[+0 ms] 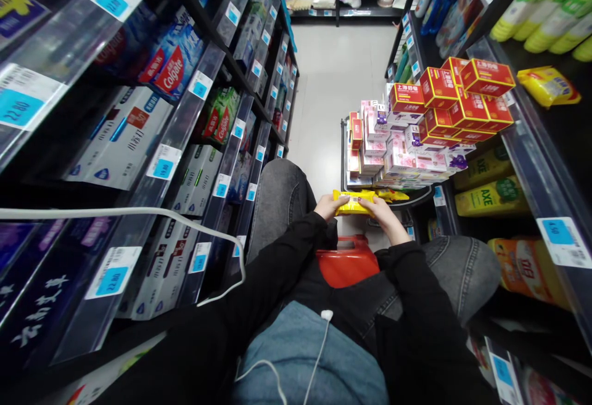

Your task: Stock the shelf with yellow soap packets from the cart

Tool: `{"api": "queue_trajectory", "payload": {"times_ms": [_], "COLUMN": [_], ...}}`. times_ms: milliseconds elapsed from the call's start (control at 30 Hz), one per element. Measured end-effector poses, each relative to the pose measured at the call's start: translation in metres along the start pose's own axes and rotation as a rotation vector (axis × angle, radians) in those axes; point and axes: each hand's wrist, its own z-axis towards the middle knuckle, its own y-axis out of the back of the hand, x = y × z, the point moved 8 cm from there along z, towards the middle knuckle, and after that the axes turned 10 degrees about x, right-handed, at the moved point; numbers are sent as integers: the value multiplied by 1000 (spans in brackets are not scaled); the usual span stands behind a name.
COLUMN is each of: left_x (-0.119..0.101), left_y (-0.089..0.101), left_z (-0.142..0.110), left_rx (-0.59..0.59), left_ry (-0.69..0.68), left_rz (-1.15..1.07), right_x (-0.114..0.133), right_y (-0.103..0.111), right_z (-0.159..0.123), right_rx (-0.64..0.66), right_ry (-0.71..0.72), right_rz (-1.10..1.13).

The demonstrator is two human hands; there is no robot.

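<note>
In front of my knees, a small yellow wrapped packet (350,203) is held level between both hands. My left hand (326,207) grips its left end, and my right hand (380,211) has closed on its right end. Just beyond my right fingers lies another piece of yellow packaging (391,195), partly covered. Stacked boxes stand past that: pink and white boxes (393,152) below, red and gold boxes (469,106) on top. What the packet's printing says is too small to read.
Toothpaste shelves (155,174) run along my left. On the right, a shelf (522,146) carries bottles and a yellow packet (549,86). A red plastic stool (346,264) is between my legs. A white cable (139,212) crosses at the left; tiled floor (319,97) stretches ahead.
</note>
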Motion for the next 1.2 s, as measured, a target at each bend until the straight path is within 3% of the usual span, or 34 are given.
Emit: {"api": "queue_trajectory", "payload": {"times_ms": [400,600,1200], "left_x": [-13,-19,-20], "left_y": [6,7,12], "left_z": [-10,-12,-9], "left_rx": [-144,-152,-169], "left_ry": [-20,-32,-86], "left_rz": [324,460,361], "right_x": [3,7,11], "right_y": [-7,-10,-12], "right_z": [-1,-2,-4], "right_rx": [53,69,68], "right_ry": [17,41,59], "right_rz": [11,13,38]}}
